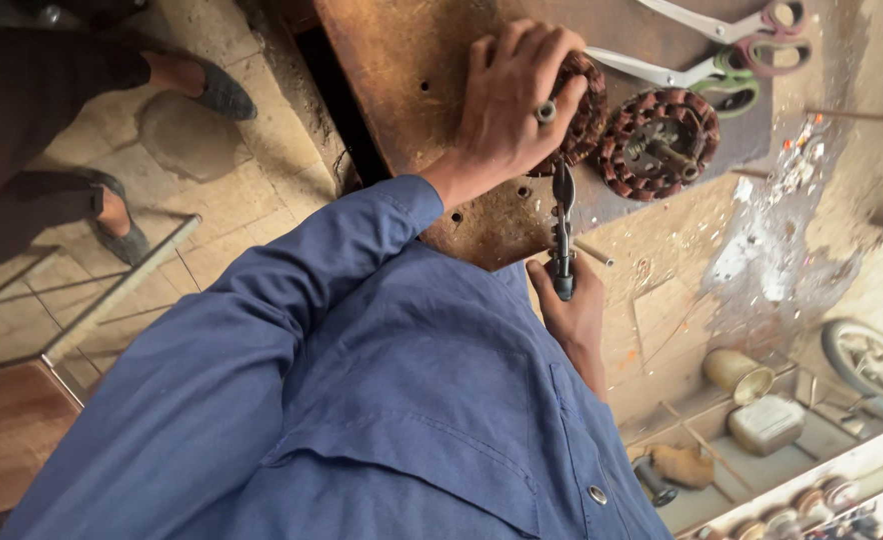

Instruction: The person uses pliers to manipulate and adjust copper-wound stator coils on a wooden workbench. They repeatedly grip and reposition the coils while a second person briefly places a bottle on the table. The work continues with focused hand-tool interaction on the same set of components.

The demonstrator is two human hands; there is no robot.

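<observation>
A rusty metal workbench (402, 70) carries the work. On it lie two copper-wound stators (662, 143) and two scissors (707, 75).

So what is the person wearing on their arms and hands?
A long blue sleeve covers one arm down to the wrist, part of a blue button-up work shirt. Both hands are bare, with no gloves. The hand at the end of that sleeve wears a chunky ring on one finger.

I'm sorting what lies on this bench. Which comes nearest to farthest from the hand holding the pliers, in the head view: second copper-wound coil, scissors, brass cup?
From the hand holding the pliers:
1. Second copper-wound coil, on the metal plate above it.
2. Brass cup, in the tray at lower right.
3. Scissors, at the plate's far edge.
</observation>
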